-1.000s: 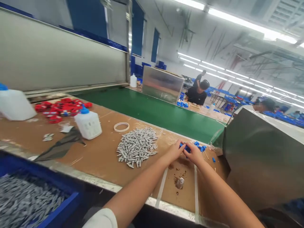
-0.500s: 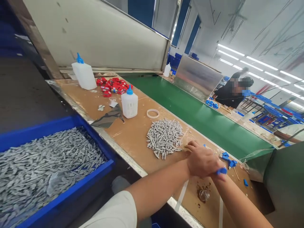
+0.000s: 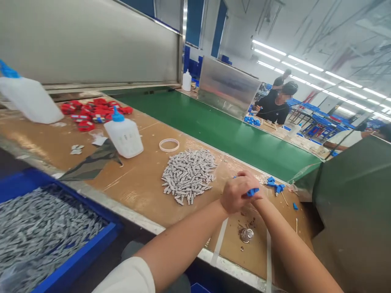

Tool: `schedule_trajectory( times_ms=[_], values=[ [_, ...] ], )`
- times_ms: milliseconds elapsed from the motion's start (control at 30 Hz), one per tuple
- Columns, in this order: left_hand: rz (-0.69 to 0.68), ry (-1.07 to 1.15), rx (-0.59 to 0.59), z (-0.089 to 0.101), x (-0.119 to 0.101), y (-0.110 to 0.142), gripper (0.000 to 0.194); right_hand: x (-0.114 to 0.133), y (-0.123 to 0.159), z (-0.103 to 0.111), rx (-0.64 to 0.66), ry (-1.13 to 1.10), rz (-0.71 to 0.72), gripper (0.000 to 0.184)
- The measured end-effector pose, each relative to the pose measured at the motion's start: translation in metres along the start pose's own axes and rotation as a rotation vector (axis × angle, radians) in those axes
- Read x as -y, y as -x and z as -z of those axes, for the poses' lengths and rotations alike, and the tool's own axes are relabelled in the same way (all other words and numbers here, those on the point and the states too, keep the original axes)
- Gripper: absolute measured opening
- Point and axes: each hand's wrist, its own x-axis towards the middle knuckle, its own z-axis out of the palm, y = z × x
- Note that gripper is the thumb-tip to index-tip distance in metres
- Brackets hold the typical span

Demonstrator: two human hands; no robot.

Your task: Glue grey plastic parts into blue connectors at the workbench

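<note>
My left hand (image 3: 234,194) is closed, with a small blue plastic piece (image 3: 252,191) showing at its right side against my right hand. Just behind it, my right hand (image 3: 249,178) has its fingers curled and partly hidden by the left. Another speck of blue shows at the far side of the hands. The two hands touch above the brown board. To their left lies a heap of small grey plastic parts (image 3: 189,173). A small clear glass container (image 3: 246,235) stands below them amid brown wet drops. Several loose blue pieces (image 3: 277,188) lie to the right.
A bottle with a blue cap (image 3: 124,136), a tape ring (image 3: 169,145) and red parts (image 3: 87,112) are on the left. A blue bin (image 3: 76,260) of grey parts is at lower left. Beyond runs a green conveyor belt (image 3: 171,116); a co-worker (image 3: 271,108) sits across it.
My view has swung right, so the bench items appear shifted left. My hands remain together, and the blue piece between them now shows more sharply.
</note>
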Motion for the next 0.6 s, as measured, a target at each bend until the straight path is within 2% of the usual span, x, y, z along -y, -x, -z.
schedule_trajectory(
  times_ms=[100, 167, 233, 367, 433, 533, 600],
  values=[
    [0.141, 0.126, -0.033, -0.006, 0.005, -0.001, 0.037, -0.009, 0.037, 0.035, -0.218, -0.146, -0.246, 0.031],
    [0.27, 0.135, 0.039, -0.011, 0.01, -0.002, 0.037, -0.015, 0.061, 0.048, -0.343, -0.328, -0.379, 0.039],
    [0.352, 0.147, 0.118, -0.017, 0.016, -0.004, 0.038, -0.019, 0.079, 0.053, -0.392, -0.469, -0.4, 0.04],
    [0.386, 0.196, 0.192, -0.024, 0.024, -0.007, 0.038, -0.022, 0.093, 0.05, -0.361, -0.649, -0.35, 0.033],
    [0.456, 0.188, 0.225, -0.024, 0.024, -0.006, 0.038, -0.021, 0.095, 0.049, -0.318, -0.704, -0.341, 0.032],
    [0.558, 0.176, 0.261, -0.022, 0.022, -0.005, 0.034, -0.018, 0.096, 0.048, -0.258, -0.724, -0.354, 0.03],
    [0.535, 0.2, 0.263, -0.021, 0.021, -0.005, 0.033, -0.015, 0.097, 0.049, -0.225, -0.701, -0.378, 0.029]
  ],
)
